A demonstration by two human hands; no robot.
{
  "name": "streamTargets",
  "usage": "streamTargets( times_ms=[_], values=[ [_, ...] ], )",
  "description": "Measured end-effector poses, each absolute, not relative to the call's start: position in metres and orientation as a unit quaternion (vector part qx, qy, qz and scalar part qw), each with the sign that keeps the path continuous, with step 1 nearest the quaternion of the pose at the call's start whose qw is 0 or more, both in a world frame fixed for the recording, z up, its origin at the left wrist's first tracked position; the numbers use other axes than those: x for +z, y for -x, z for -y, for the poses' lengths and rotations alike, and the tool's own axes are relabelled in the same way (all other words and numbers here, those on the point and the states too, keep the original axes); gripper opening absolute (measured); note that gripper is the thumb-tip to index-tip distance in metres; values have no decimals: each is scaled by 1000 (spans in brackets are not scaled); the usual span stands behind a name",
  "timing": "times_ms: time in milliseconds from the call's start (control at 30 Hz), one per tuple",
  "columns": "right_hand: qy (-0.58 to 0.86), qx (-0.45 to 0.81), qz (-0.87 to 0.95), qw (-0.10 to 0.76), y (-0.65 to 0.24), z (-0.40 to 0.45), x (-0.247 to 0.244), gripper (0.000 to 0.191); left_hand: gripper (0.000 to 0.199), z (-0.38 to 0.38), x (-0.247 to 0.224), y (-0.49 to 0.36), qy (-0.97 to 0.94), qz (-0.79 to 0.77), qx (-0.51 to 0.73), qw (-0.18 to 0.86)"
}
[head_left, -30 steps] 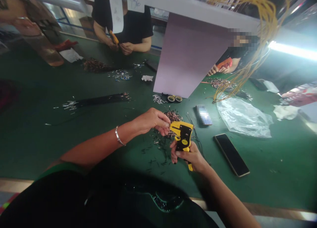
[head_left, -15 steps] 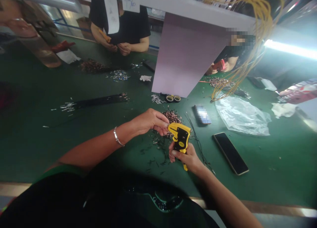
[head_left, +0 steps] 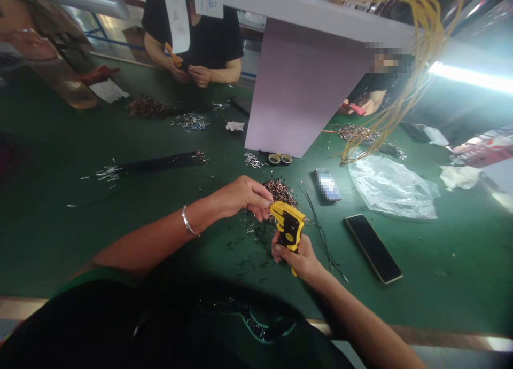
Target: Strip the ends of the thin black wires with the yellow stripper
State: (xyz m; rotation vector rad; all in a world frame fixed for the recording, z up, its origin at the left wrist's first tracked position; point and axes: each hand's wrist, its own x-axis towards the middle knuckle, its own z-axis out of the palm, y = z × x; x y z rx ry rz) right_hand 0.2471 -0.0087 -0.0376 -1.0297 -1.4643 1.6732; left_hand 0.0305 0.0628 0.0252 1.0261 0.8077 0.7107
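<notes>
My right hand is wrapped round the handles of a yellow and black wire stripper, whose head points left. At the stripper's nose, my left hand holds its thumb and fingers pinched together; what lies between them is too small to make out. Just behind the tool is a heap of short copper-ended wire pieces, partly hidden by it. Dark cut scraps are scattered on the green table below my hands. Several long black wires lie to the right of the stripper.
A phone, a clear plastic bag and a small box lie at right. A bundle of black wires is at left. Two tape rolls sit by an upright panel. Co-workers' hands are across the table.
The wire stripper has tilted and shifted slightly left in my right hand. My left hand stays at its nose. Across the table, a co-worker's red tool has turned.
</notes>
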Motion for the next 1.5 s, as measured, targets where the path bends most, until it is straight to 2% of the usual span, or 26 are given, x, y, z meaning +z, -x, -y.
streamTargets(
  times_ms=[167, 333, 600, 733, 967, 1200, 1500],
  values=[
    [433, 618, 569, 328, -248, 8, -41, 24, 16, -65, 23, -29, -468, -382, 323, 728],
    [376, 642, 580, 331, -251, 5, -39, 23, 16, -63, 29, -29, -474, -392, 330, 716],
    [303, 691, 506, 418, -250, -2, -29, 22, 16, -53, 44, -35, -476, -437, 367, 669],
    [310, 684, 472, 462, -249, -6, -18, 23, 16, -49, 45, -39, -485, -446, 381, 649],
    [343, 646, 472, 492, -249, -8, -10, 25, 15, -36, 34, -52, -552, -463, 355, 596],
    [364, 616, 509, 478, -250, -8, -11, 20, 17, -26, 21, -60, -625, -438, 317, 563],
    [375, 601, 522, 475, -248, -8, -12, 18, 19, -23, 26, -64, -648, -442, 292, 547]
  ],
)
